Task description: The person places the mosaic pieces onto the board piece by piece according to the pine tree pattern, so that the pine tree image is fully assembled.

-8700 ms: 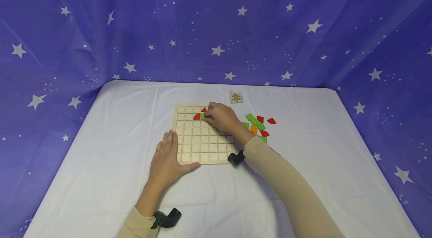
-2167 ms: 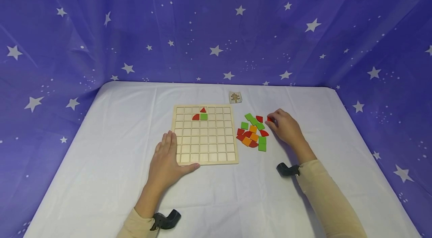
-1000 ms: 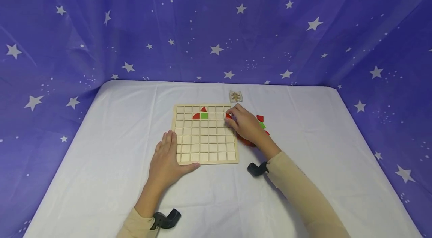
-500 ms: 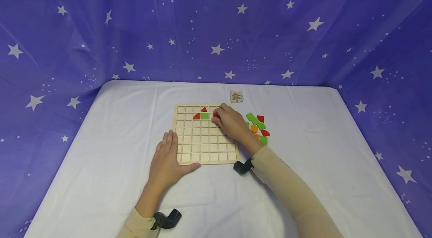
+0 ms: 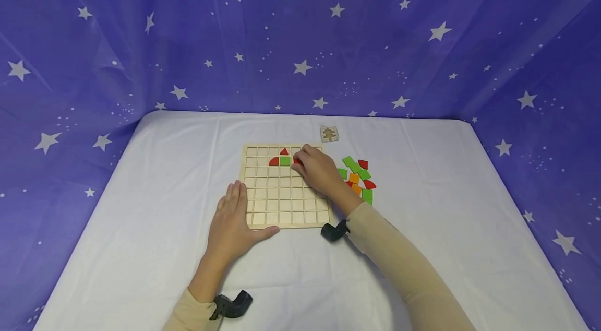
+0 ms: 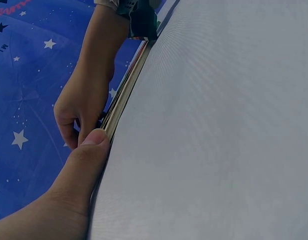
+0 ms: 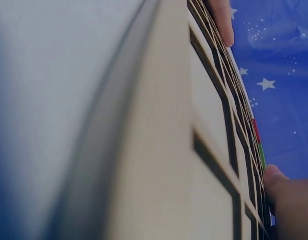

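A pale wooden grid board (image 5: 274, 194) lies on the table. In its upper rows sit a red triangle tile (image 5: 284, 152), a red quarter-circle tile (image 5: 274, 162) and a green square tile (image 5: 285, 161). My right hand (image 5: 321, 170) pinches a red tile (image 5: 296, 161) over the second row, just right of the green square; fingers cover most of it. My left hand (image 5: 232, 226) rests along the board's left side, fingers straight, its thumb (image 6: 96, 137) spread along the near edge. The right wrist view shows the board's grid close up and my right thumb (image 7: 276, 180) at the far side.
Right of the board lies a loose pile of green tiles (image 5: 349, 163), orange tiles (image 5: 354, 178) and red tiles (image 5: 369, 184), partly behind my right wrist. A small card with a tree pattern (image 5: 329, 133) lies beyond the board. White cloth (image 5: 446, 190) covers the table.
My right hand let go of the green square on the board, took a red tile from the far right of the pile and carried it left over the board. My left hand stayed put.
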The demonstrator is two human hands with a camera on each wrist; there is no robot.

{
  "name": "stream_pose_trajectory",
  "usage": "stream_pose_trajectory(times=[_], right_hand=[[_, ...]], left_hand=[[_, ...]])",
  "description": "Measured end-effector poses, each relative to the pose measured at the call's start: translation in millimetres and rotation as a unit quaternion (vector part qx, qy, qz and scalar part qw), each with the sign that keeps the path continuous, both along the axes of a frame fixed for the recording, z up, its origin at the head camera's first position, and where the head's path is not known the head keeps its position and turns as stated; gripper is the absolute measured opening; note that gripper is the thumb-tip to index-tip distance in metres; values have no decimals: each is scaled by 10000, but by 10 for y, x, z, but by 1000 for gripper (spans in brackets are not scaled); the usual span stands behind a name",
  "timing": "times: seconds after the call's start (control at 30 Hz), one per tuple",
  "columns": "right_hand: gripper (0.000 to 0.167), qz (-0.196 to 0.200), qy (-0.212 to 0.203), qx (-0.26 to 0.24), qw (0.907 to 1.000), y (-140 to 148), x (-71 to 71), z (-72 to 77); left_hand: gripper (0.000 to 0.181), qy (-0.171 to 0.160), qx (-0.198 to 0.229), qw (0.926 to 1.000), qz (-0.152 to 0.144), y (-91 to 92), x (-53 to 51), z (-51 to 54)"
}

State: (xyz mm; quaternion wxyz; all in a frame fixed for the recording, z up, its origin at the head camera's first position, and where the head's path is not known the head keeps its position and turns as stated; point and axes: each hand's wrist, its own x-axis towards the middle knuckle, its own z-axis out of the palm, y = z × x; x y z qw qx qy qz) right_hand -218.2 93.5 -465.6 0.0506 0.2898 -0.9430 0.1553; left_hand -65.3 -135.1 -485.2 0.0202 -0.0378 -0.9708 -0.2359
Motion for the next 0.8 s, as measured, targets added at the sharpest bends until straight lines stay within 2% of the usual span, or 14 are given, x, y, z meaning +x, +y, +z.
stream_pose_trajectory(times=[0.33, 0.8], right_hand=[[31, -41, 133, -189, 9997, -14, -8, -6], [33, -271, -295, -442, 9982, -20, -37, -11]], left_hand=[[139, -19, 1, 10000, 11, -1, -4, 7], [139, -18, 22, 10000, 7, -2, -1, -4]])
